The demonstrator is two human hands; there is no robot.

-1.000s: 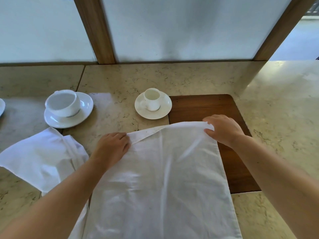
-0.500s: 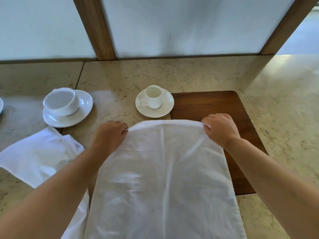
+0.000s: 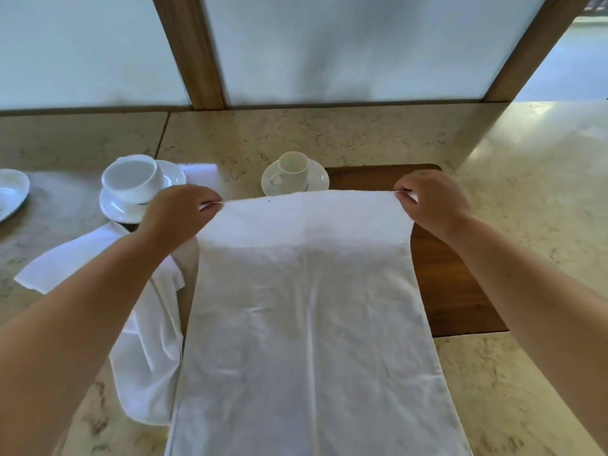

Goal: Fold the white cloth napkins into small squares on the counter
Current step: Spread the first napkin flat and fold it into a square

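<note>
A person's left hand (image 3: 179,213) and right hand (image 3: 432,205) each pinch a far corner of a white cloth napkin (image 3: 306,307), stretched long from 12 to 6 o'clock over the marble counter (image 3: 526,199) and a wooden board (image 3: 457,284). Folding looks barely begun (no small square yet). A second napkin (image 3: 144,324) lies rumpled at 9 o'clock. Count: two napkins, two cups, three saucers, one board.

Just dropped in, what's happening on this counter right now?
A person is folding a white napkin. The left hand and right hand each pinch a far corner, holding that edge taut over the wooden board. A second napkin lies crumpled to the left, not yet folded. Two cups on saucers stand behind.
</note>
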